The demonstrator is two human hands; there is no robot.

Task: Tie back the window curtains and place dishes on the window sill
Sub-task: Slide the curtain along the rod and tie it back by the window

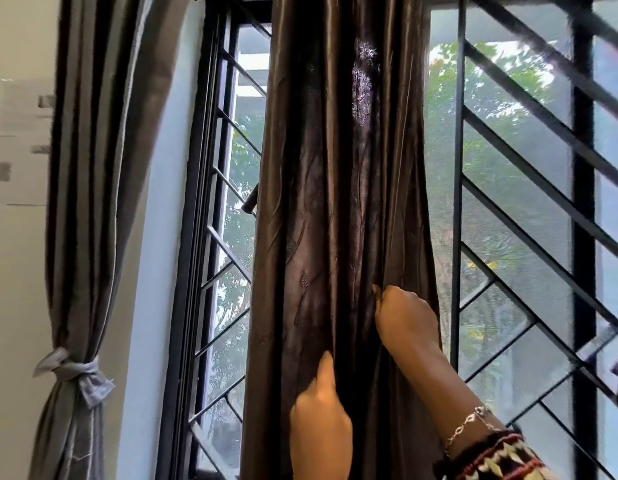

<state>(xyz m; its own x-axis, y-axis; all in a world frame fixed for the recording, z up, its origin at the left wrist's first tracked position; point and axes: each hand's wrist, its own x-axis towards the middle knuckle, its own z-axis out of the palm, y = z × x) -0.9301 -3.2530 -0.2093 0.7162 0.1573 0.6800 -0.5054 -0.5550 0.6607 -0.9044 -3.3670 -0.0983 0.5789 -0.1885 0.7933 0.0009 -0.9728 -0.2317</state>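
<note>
Brown curtain (335, 168): hangs in the middle of the window, gathered into a narrow column of deep folds, glossy, with glass showing on both sides.
Right hand (404, 317): reaches up from the lower right, fingers curled into a fold on the right half of the brown curtain, pinching the cloth there.
Left hand (319, 424): lower down and a little to the left, against the front of the same curtain; thumb (326, 370) points upward flat on the cloth, other fingers tucked out of sight among the folds, closed around the fabric as far as can be seen.
Curtain relative to hands: held between both, right hand above, left hand below, the two apart with a dark fold running between them.
Bracelet (468, 422): thin chain on the right wrist, just above a patterned knit sleeve (491, 459).
Grey curtain (89, 168): at the far left beside the wall, well apart from both hands, cinched low down by a pale grey tie-back (75, 372) knotted around it.
Window grille (529, 209): black bars, upright and slanting, behind the brown curtain; green trees blurred beyond.
Window frame (186, 271): black, upright, between the grey curtain and the brown one.
</note>
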